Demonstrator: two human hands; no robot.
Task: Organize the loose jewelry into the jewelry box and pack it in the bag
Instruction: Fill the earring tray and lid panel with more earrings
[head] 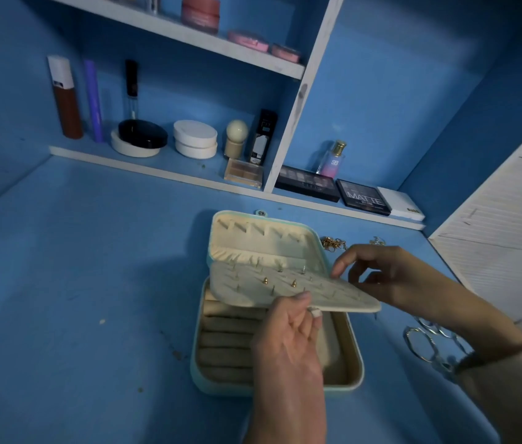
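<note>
A pale teal jewelry box (199, 370) with cream lining lies open on the blue surface, its lid (253, 238) propped back. A cream earring panel (285, 288) with several studs pushed through it is lifted flat above the ring rolls. My left hand (288, 334) pinches the panel's front edge between thumb and fingers. My right hand (381, 277) touches the panel's right edge with thumb and fingertips. Loose gold jewelry (333, 243) lies behind the right hand, a small silver piece (377, 241) is beside it, and silver bangles (426, 342) lie under my right forearm.
Low shelves at the back hold makeup: white jars (195, 139), a brown bottle (64, 97), a perfume bottle (331, 160), dark palettes (362, 197). A white slatted panel (503, 232) stands at the right. No bag is in view.
</note>
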